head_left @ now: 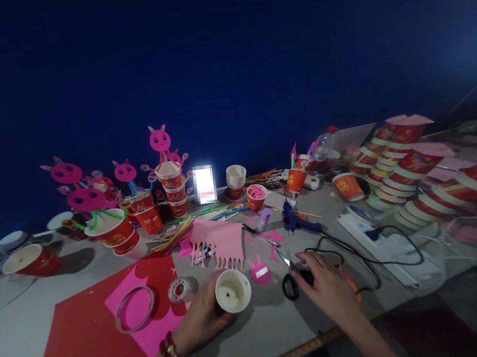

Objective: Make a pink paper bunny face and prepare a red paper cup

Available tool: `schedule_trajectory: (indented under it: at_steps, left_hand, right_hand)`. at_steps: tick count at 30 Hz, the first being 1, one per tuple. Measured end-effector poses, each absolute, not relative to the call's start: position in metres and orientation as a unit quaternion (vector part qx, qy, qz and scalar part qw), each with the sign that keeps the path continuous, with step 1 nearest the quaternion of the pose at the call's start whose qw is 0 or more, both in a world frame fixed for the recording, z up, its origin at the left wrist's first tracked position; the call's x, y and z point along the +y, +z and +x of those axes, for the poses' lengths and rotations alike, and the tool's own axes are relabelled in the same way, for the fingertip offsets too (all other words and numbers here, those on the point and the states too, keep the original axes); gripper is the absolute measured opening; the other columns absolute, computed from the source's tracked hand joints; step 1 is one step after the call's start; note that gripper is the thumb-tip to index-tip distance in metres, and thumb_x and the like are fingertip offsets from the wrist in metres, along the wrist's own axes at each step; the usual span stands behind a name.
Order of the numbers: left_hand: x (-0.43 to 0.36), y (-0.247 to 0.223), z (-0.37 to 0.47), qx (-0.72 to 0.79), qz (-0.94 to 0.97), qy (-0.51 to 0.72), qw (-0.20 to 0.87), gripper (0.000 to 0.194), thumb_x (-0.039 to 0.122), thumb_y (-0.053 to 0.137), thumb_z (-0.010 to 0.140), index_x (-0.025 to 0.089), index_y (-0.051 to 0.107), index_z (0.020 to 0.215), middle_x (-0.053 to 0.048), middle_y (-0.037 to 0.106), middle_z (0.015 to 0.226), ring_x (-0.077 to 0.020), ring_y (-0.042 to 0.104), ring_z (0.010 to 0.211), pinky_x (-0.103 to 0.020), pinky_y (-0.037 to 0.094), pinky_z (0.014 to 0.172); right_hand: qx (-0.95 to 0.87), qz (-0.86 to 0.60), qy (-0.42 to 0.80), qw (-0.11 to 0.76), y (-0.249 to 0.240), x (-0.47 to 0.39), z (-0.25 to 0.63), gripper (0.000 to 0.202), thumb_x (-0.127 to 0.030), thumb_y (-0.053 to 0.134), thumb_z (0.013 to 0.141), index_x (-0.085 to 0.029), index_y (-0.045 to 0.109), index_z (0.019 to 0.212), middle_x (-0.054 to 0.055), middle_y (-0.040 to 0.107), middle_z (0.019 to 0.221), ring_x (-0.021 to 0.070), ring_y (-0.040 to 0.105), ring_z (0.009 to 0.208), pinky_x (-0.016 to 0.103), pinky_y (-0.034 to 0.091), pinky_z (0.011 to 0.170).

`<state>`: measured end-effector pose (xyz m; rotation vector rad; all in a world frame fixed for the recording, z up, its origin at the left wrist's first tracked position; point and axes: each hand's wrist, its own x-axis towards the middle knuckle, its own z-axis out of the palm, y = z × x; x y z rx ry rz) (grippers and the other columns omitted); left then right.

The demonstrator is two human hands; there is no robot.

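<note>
My left hand, with a beaded bracelet at the wrist, is wrapped around a paper cup. The cup's mouth faces me, and small dark holes show in its bottom and near its rim. Over the black handles of a pair of scissors hangs my right hand, thumb and forefinger apart. Part of the handles is hidden by the hand, and the blades point away from me. Between the two hands lies a pink rabbit-face cutout with a pale strip on it.
A blue glue gun and its black cord lie beyond my right hand, near a white power strip. Stacked red cups lean at right. Pink-faced cup figures stand left. Red paper and a tape roll lie nearby.
</note>
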<state>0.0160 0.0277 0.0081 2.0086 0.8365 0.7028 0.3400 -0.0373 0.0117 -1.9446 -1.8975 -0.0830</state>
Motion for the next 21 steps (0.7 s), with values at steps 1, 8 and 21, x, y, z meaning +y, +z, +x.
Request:
schedule_trajectory:
  at_steps: [1,8,21]
  left_hand:
    - [0.028,0.008,0.016,0.332,0.811,0.267,0.400,0.063,0.018,0.069,0.079,0.022,0.047,0.137,-0.014,0.058,0.139,-0.0306,0.057,0.126,-0.045,0.046,0.107]
    - [0.030,0.000,0.014,0.324,0.840,0.244,0.360,0.065,0.018,0.066,0.081,0.024,0.037,0.139,-0.014,0.056,0.139,-0.0289,0.056,0.126,-0.043,0.048,0.105]
    - [0.032,0.003,0.012,0.328,0.822,0.254,0.391,0.066,0.022,0.066,0.082,0.021,0.033,0.140,-0.015,0.054,0.138,-0.0289,0.057,0.123,-0.043,0.047,0.103]
  right_hand:
    - [-0.677,-0.704,-0.046,0.208,0.010,-0.040,0.337,0.026,-0.034,0.056,0.088,-0.020,0.060,0.109,0.011,0.071,0.102,0.0305,0.070,0.092,0.041,0.056,0.078]
    - [-0.679,-0.701,-0.048,0.214,-0.004,-0.049,0.332,0.025,-0.031,0.052,0.087,-0.020,0.056,0.109,0.012,0.070,0.098,0.0304,0.070,0.088,0.039,0.057,0.072]
    - [-0.698,-0.683,-0.010,0.214,-0.008,-0.048,0.352,0.025,-0.036,0.050,0.089,-0.023,0.059,0.109,0.009,0.073,0.096,0.0276,0.070,0.079,0.036,0.053,0.065]
